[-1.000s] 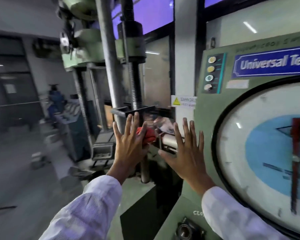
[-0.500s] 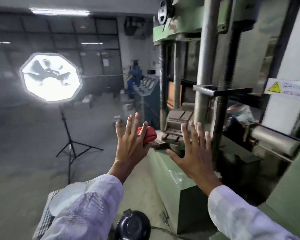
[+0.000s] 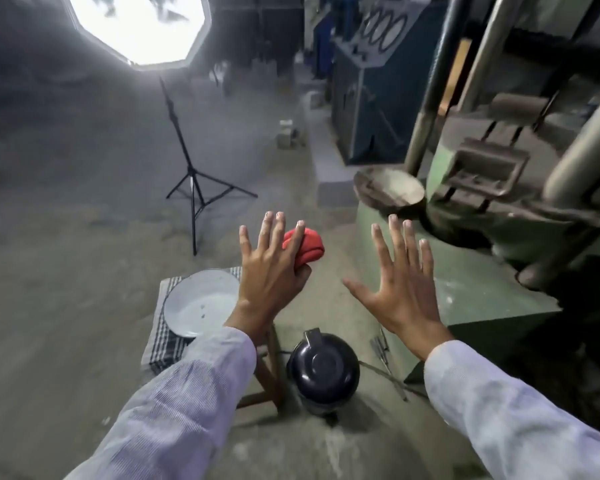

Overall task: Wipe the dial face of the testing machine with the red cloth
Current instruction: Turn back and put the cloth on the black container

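Observation:
My left hand [image 3: 274,268] is stretched out in front of me with its fingers spread, and the bunched red cloth [image 3: 307,249] is pinched between its thumb and palm. To the right of it, my right hand [image 3: 400,282] is held flat and spread, holding nothing. The dial face of the testing machine is out of view. Only the machine's green base [image 3: 475,299] and its steel columns [image 3: 440,77] show at the right.
A white bowl [image 3: 201,303] rests on a checked cloth over a wooden stool [image 3: 271,372] below my left hand. A dark round jug [image 3: 323,370] stands on the concrete floor. A light stand [image 3: 193,174] with a bright softbox is ahead left, and a blue gauge cabinet [image 3: 368,98] ahead.
The view has swung left and downward, away from the dial face to the floor, stool and jug. Both hands keep their spread pose, the left still holding the red cloth.

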